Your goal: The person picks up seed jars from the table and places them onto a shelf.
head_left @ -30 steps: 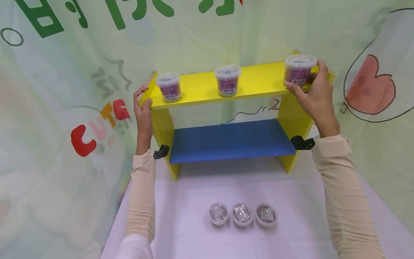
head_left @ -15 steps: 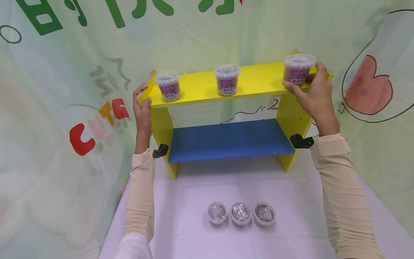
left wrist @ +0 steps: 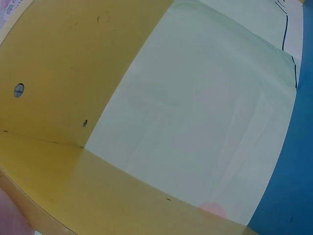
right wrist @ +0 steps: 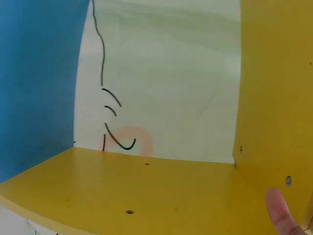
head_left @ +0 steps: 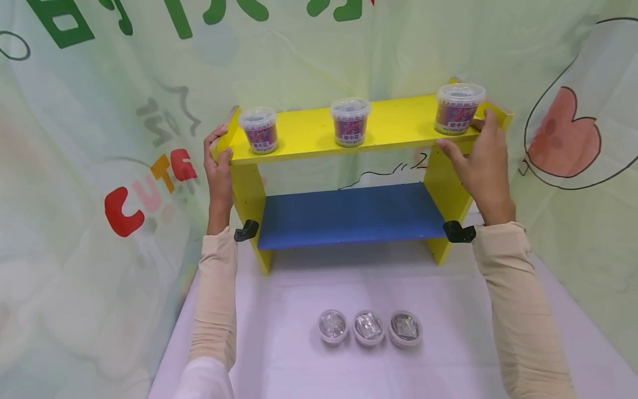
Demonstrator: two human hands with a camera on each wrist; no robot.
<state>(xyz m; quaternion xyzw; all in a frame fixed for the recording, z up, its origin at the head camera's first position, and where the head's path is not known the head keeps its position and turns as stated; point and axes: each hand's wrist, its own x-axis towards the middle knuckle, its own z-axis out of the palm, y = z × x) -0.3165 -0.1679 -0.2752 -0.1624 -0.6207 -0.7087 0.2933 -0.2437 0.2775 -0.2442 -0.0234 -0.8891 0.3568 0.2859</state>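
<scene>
A small two-tier shelf has a yellow top point(head_left: 304, 126) and a blue lower board point(head_left: 354, 215). My left hand point(head_left: 218, 174) grips the top's left end, thumb at the front edge and fingers around the yellow side panel point(left wrist: 73, 63). Three clear lidded cups with purple labels stand upright on the top: a left cup point(head_left: 261, 134), a middle cup point(head_left: 350, 125) and a right cup point(head_left: 456, 113). My right hand point(head_left: 484, 163) is beside and below the right cup, thumb and fingers spread apart and off it. In the right wrist view, its thumb point(right wrist: 279, 210) shows against the yellow panel.
Three round tubs with silvery packets inside, a left tub point(head_left: 333, 327), a middle tub point(head_left: 369, 328) and a right tub point(head_left: 405, 328), stand in a row on the white tablecloth point(head_left: 284, 360). A printed pale-green cloth backdrop point(head_left: 299, 72) hangs close behind the shelf.
My right hand has let go of the right cup and drawn slightly down from it. That cup stays on the shelf. The left hand keeps its grip.
</scene>
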